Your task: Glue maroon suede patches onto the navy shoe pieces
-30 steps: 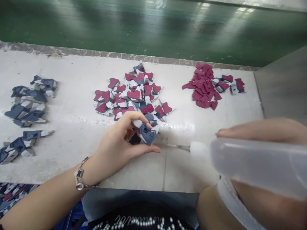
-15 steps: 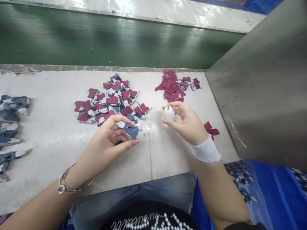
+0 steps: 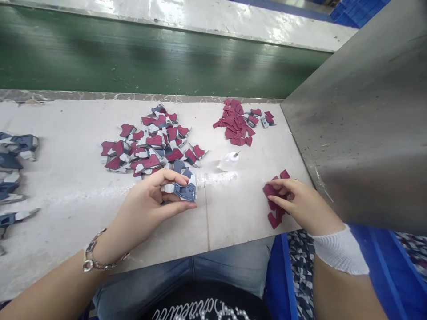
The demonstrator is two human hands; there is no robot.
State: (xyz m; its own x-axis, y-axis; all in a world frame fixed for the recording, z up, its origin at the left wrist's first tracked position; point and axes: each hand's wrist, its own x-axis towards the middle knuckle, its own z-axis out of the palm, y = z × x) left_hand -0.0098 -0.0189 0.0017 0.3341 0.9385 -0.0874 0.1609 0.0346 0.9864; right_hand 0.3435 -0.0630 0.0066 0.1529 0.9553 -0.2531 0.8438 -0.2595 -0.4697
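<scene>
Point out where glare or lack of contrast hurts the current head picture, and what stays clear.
Head view: glare whitens the tabletop just below the bottle, whose pale outline nearly melts into it; head view: bright reflections wash out patches of the ledge beyond the green strip; head view: the left hand and its blue-and-white part look reasonably clear.

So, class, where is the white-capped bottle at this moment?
In the head view, the white-capped bottle is just right of centre on the tabletop, right of the multicoloured parts pile and below the far maroon heap.
</scene>
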